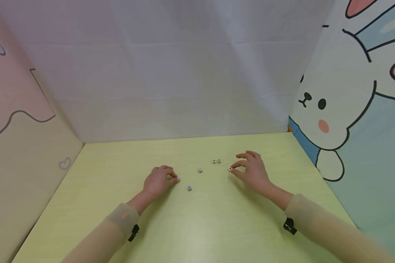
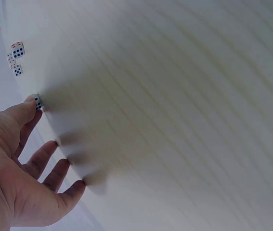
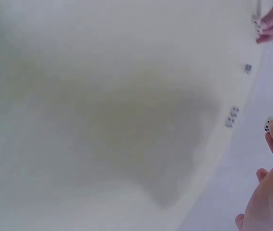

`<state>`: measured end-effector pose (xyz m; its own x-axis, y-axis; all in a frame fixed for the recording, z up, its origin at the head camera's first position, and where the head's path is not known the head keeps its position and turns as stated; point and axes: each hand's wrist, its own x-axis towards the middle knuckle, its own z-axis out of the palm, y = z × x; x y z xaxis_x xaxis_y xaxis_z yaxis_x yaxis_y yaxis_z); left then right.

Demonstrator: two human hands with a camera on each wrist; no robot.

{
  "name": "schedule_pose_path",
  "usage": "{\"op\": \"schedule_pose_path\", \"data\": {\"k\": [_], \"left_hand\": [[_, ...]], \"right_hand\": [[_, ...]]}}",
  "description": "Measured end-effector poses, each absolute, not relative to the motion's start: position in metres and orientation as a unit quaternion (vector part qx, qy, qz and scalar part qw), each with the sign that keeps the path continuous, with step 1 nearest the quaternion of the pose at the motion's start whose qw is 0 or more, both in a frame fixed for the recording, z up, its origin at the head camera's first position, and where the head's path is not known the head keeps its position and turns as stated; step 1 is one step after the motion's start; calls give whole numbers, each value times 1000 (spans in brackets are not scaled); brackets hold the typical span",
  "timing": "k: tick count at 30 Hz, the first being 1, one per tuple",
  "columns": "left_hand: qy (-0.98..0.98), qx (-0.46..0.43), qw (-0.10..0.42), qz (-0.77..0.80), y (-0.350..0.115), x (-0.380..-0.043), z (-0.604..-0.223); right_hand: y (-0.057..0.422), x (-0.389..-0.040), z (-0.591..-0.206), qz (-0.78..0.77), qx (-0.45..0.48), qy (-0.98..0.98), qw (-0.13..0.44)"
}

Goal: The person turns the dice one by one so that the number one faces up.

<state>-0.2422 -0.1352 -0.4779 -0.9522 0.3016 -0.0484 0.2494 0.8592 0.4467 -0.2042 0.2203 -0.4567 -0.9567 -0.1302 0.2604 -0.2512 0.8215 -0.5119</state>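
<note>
At the left, my left hand [image 1: 158, 180] pinches a small white die [image 2: 38, 102] between thumb and forefinger, close over the table. Its other fingertips come down right at the tabletop in the left wrist view. My right hand [image 1: 252, 171] holds another white die [image 3: 266, 126] by thumb and forefinger, the remaining fingers spread loosely. That die shows against the white backdrop in the right wrist view. Between the hands lie a near die [image 1: 189, 188] and a middle die [image 1: 200, 170]. Farther back, a pair of dice [image 1: 214, 161] sits side by side, nearest my right hand.
The dice lie on a pale yellow-green table [image 1: 197, 226]. A white cloth backdrop [image 1: 171, 84] rises along its back edge. Panels with cartoon drawings flank both sides, including a rabbit panel [image 1: 342, 109] at the right. Black straps show at both sleeves.
</note>
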Motion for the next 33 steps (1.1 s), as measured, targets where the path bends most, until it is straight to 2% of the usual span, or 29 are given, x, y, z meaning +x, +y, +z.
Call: {"op": "schedule_pose_path", "data": {"k": [6,13,21,33], "left_hand": [[962,142,59,227,-133,-245,-478],[961,145,57,227,-132,-248,-478],[961,148,55,226,-132,-248,-478],[961,142,55,230,-137,-244,-485]], "right_hand": [[232,-226,-437,286,95,-945,123],[236,-252,-431,266,86,-953,121],[230,-271,-446,204,84,-971,95],[215,-278,-474,150,81,-984,54]]}}
